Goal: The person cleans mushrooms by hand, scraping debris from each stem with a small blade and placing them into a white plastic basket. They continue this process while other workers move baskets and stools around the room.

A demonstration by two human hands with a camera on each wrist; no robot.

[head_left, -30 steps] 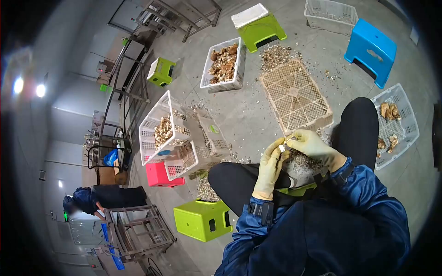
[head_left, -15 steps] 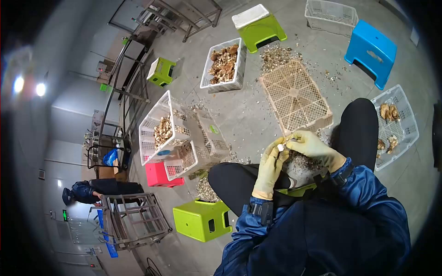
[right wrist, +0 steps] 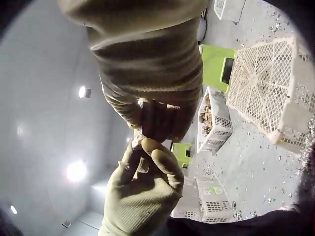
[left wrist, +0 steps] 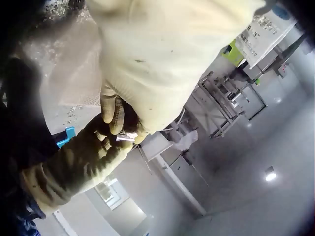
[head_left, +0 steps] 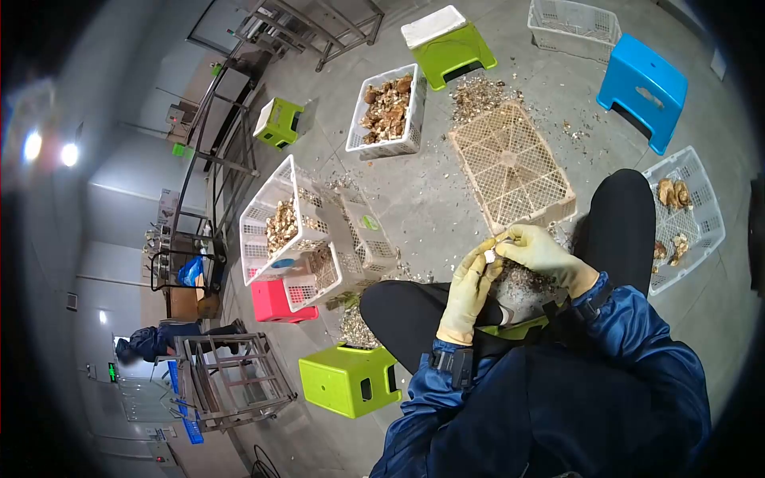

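Note:
Both hands wear cream rubber gloves and meet above the lap. My left hand (head_left: 466,299) pinches a small white mushroom piece (head_left: 489,256) between thumb and fingers; it also shows as a pale bit (right wrist: 137,141) in the right wrist view. My right hand (head_left: 542,253) comes in from the other side, fingers curled at the piece. A thin shiny blade (left wrist: 124,138) shows at the right fingertips in the left wrist view, its handle hidden inside the glove. Beneath the hands lies a heap of dark and pale trimmings (head_left: 522,283).
An upturned cream crate (head_left: 510,167) stands just ahead. A white crate (head_left: 685,235) with a few mushrooms is at the right, and fuller mushroom crates (head_left: 386,111) stand farther off. Green stools (head_left: 347,382) and a blue stool (head_left: 645,84) stand around. Another person (head_left: 151,342) stands by a metal cart (head_left: 231,378).
My hands stay together in almost the same place, with the white piece turned slightly between the fingers. In the background, the other person and the metal cart have shifted.

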